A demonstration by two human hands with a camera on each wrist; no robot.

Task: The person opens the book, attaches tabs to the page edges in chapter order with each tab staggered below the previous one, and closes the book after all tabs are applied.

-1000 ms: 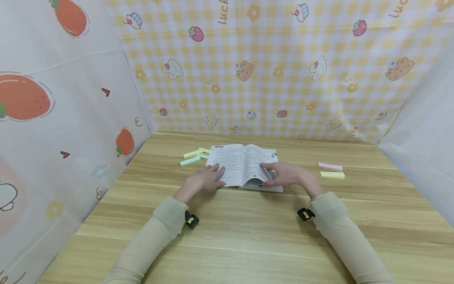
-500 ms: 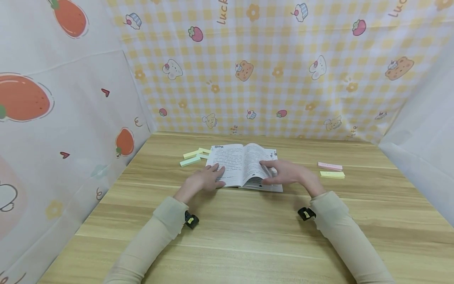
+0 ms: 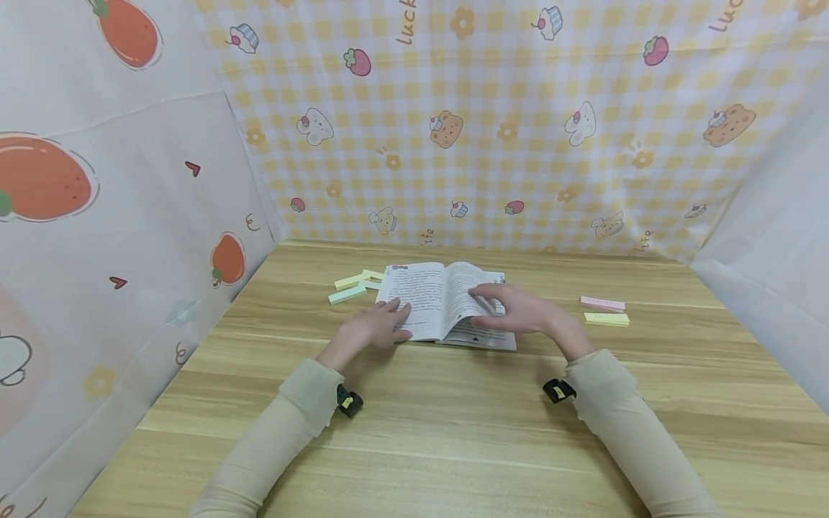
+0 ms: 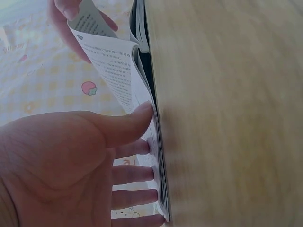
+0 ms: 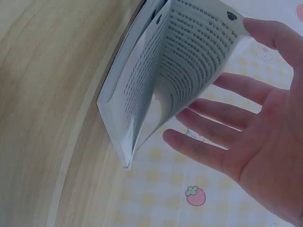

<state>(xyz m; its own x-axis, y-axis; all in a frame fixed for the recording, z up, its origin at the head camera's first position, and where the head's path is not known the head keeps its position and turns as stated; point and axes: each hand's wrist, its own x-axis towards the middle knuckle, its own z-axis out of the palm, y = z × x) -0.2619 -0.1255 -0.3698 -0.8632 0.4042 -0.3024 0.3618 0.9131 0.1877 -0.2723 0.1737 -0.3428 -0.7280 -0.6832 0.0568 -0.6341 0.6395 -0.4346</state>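
An open book [image 3: 421, 288] with printed text lies near the back of the wooden table in the head view. My left hand [image 3: 382, 327] rests flat on its left-hand page, fingers spread, thumb along the bottom edge. A single page [image 5: 199, 47] on the right side is raised and curls toward the spine. My right hand [image 3: 521, 309] holds that page near its lower outer corner, thumb at the corner and index fingertip behind the sheet. The other fingers extend loosely in the right wrist view. Beneath the lifted sheet, another printed page [image 3: 495, 339] shows.
Yellow sticky notes [image 3: 350, 280] and green sticky notes [image 3: 347, 295] lie left of the book, partly close to its edge. To the right are a pink strip pad [image 3: 603, 303] and a yellow strip pad [image 3: 606, 319]. A patterned cloth [image 3: 486, 165] hangs behind the table.
My right hand has shifted slightly left and up, bringing the page's corner with it, so more of the page underneath shows. The left hand has stayed in place.
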